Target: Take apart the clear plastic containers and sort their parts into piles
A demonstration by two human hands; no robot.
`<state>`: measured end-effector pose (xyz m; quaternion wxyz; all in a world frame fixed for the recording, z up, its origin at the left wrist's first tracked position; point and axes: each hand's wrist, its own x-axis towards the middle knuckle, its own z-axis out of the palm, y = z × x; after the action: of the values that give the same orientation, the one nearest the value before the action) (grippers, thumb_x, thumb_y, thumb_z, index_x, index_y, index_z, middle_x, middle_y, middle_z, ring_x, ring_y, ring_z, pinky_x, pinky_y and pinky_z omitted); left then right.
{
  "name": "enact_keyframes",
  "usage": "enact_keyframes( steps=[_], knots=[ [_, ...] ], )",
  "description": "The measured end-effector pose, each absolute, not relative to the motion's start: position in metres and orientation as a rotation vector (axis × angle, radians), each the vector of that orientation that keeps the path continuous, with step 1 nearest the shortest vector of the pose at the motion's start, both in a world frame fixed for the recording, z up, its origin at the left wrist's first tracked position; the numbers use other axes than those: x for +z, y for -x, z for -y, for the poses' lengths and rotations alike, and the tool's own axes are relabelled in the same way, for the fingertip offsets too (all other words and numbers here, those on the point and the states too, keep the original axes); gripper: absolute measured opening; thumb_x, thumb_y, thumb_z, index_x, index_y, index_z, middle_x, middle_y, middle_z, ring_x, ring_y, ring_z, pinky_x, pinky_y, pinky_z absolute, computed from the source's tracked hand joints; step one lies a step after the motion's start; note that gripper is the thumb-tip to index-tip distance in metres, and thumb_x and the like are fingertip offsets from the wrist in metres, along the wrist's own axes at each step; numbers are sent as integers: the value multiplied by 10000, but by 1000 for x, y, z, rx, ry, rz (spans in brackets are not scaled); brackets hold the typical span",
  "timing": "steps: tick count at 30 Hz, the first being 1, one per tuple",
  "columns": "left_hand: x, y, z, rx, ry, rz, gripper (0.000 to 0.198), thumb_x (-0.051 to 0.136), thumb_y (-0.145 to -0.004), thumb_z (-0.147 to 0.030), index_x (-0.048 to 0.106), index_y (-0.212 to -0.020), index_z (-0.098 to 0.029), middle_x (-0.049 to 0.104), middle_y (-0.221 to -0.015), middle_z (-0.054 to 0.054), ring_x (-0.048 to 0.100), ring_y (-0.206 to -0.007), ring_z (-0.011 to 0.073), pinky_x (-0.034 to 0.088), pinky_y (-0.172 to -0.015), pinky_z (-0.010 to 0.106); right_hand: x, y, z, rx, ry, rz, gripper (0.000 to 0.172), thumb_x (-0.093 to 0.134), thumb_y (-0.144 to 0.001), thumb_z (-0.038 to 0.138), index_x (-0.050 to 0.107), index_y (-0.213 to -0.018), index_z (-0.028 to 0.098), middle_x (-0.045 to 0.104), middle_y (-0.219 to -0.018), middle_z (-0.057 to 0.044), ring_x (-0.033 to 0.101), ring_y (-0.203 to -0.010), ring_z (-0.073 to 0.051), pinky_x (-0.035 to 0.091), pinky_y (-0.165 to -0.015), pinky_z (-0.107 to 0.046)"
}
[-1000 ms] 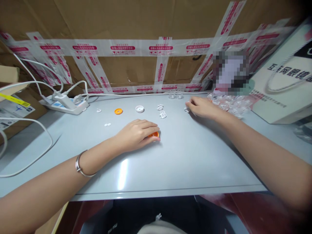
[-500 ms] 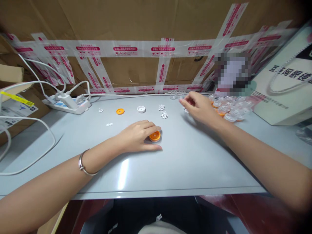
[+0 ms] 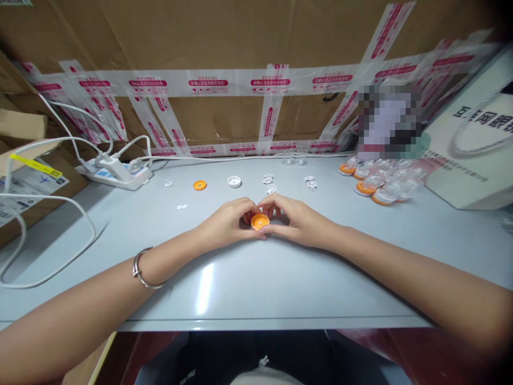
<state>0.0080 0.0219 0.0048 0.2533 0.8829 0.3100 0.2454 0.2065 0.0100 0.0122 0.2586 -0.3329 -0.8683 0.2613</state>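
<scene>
A round orange plastic cap (image 3: 260,222) with a small pale centre is between my two hands at the middle of the table. My left hand (image 3: 238,219) curls round its left side, fingers behind and thumb in front. From the other side my right hand (image 3: 286,216) closes on it, thumb at the front rim. Whether a small part is also under the right fingers, I cannot tell. Just beyond lie small white openwork pieces (image 3: 272,189) and more white pieces (image 3: 310,183). Left of these are a white round cap (image 3: 234,182) and an orange ring (image 3: 200,185).
Two small white discs (image 3: 182,207) and a white pegged piece (image 3: 168,183) lie to the left. A power strip (image 3: 138,179) with cables stands behind them. Clear cups (image 3: 294,157) are at the back; clear-domed orange-based units (image 3: 382,195) cluster right, beside a paper bag (image 3: 460,160).
My right hand has come back from the white pieces on the right to the orange cap. My left hand has closed in on the cap, and the view has shifted slightly.
</scene>
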Motion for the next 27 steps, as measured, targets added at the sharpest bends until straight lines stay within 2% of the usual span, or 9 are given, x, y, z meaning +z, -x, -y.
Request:
enact_keyframes(
  steps=[4,8,10,16,23,27],
  knots=[
    [6,-8,-21,658,-2394,-868,264,632,-717,-381,558,-822,-150,542,-755,9,513,-646,105,426,-601,219,11,-205,-9,698,875,2361,302,643,-726,345,545,-970,196,584,-925,-36,539,-832,-163,426,-739,-278],
    [6,-9,-20,653,-2422,-911,266,626,-715,-382,578,-838,-151,541,-754,14,503,-652,107,417,-610,225,8,-205,-11,700,845,2358,124,606,-771,271,609,-857,181,569,-885,-38,549,-818,-148,432,-756,-278],
    [6,-10,-20,655,-2429,-922,262,625,-714,-373,584,-847,-151,543,-760,18,499,-657,109,417,-619,229,7,-205,-11,705,823,2361,92,594,-782,238,625,-846,179,566,-889,-40,553,-822,-143,434,-769,-277],
    [4,-10,-19,669,-2420,-913,252,615,-712,-352,582,-864,-155,537,-772,17,505,-676,111,424,-633,234,8,-205,-11,671,832,2360,74,572,-790,204,623,-842,188,561,-922,-44,556,-845,-147,440,-790,-293],
    [2,-10,-20,678,-2415,-947,211,624,-633,-216,566,-827,-157,514,-757,-3,504,-661,100,424,-626,216,7,-200,-4,583,895,2317,78,568,-786,223,610,-836,181,562,-925,-53,558,-828,-142,446,-772,-281],
    [2,-11,-22,675,-2410,-950,213,620,-628,-218,561,-823,-159,520,-760,-5,504,-662,102,422,-620,217,7,-199,-2,549,883,2313,61,567,-784,215,601,-816,175,571,-917,-53,561,-817,-139,445,-758,-269]
  ],
)
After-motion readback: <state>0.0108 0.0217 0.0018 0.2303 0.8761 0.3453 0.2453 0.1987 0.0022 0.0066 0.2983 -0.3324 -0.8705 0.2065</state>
